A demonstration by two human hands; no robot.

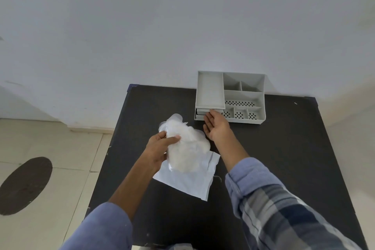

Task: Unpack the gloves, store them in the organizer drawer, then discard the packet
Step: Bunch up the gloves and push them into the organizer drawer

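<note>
Left grip (160, 144) clamped on gloves (185, 146) above packet (188, 180); right grip (217, 126) apart, seemingly touching organizer drawer (202, 112).

The black table (284, 158) lies bare along its right side and near edge, so there's open room there. At the far edge the grey organizer (243, 95) stands against the wall, blocking that way. The flat white packet (188, 180) covers the middle; far left corner is free
</note>
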